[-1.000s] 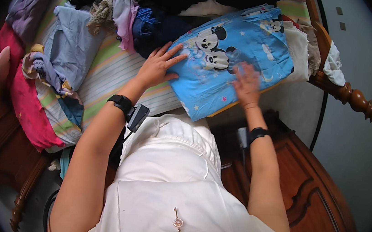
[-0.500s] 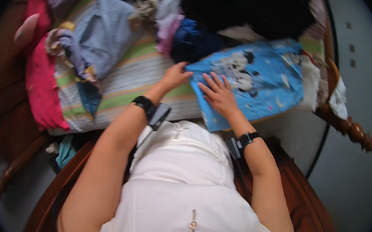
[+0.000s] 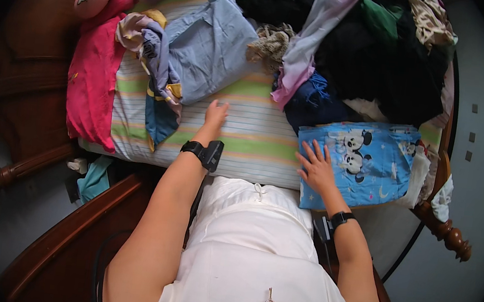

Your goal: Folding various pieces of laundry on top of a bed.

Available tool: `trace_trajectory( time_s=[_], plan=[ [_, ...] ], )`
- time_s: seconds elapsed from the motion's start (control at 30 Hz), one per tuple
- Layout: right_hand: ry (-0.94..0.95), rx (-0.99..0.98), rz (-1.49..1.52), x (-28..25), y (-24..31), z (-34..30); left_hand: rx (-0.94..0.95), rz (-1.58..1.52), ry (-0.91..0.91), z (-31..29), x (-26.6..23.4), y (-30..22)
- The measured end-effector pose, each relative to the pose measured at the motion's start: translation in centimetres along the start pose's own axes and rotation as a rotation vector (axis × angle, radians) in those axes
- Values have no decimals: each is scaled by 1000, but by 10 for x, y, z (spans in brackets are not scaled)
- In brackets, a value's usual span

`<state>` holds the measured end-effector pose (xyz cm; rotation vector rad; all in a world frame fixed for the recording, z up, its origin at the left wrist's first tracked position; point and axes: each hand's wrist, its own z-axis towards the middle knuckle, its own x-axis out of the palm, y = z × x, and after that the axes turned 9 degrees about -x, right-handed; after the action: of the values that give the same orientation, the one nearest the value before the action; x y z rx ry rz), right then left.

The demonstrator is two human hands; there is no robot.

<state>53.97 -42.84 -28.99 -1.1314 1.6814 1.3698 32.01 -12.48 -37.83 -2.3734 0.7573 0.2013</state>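
R hand (image 3: 318, 170) is lying on the blue cloth (image 3: 366, 165), fingers spread, not gripping. Cloth's sitting folded at R side of bed (image 3: 254, 149). L hand (image 3: 216, 115) is looking empty, fingers loose. Cloth's prob. feeling light, floppy; best pinching folded edge.

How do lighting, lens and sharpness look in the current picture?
Head view: the fisheye leaves black corners; head view: the black clothes lose most fold detail to darkness; head view: light looks soft, and the print on the blue cloth under the right hand is sharp enough to make out.
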Motion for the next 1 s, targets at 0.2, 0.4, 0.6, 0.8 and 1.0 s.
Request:
trace_trajectory(
  time_s=[0.2,0.4,0.6,0.8,1.0],
  plan=[
    [60,-14,54,-10,13,-1,-286,-359,-24,49,-85,-1],
    [26,141,99,-9,32,16,-173,-745,-104,71,-108,-17],
    [72,240,79,-8,46,35,100,-288,-73,27,-130,-57],
    [157,326,383,-11,65,90,300,-113,95,-41,-127,-66],
    [50,211,670,-57,114,161,933,487,123,-79,-114,-37]
  ],
)
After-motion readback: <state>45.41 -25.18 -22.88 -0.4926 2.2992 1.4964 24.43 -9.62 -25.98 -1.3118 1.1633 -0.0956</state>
